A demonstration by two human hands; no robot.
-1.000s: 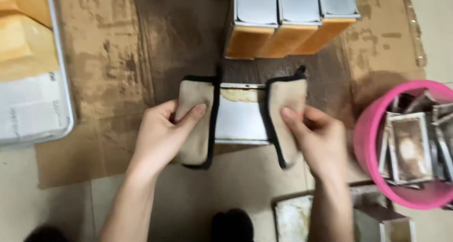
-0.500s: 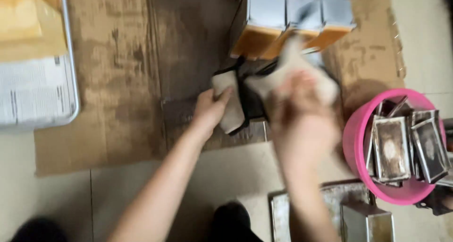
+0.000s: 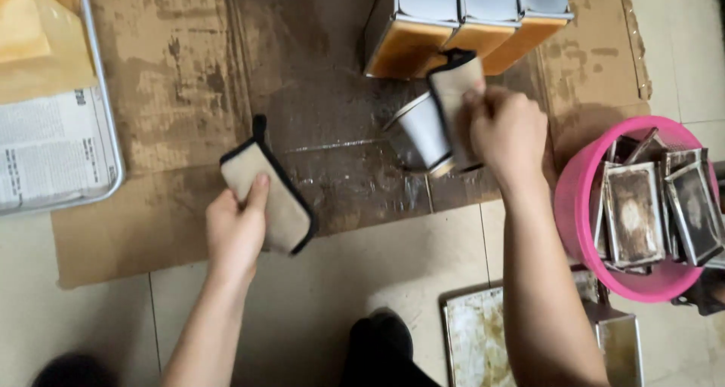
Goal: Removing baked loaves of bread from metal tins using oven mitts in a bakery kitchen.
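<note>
Three loaf tins (image 3: 461, 21) holding bread, pink basket (image 3: 574, 198) of empty tins (image 3: 633, 213)

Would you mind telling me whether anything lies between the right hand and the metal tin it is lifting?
Yes: a beige pot holder is folded between the right hand and the metal tin, so the hand does not touch the tin's wall directly.

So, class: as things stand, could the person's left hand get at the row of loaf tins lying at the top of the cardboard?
Probably yes: the left hand holds only a pot holder, and bare cardboard lies between it and the loaf tins.
</note>
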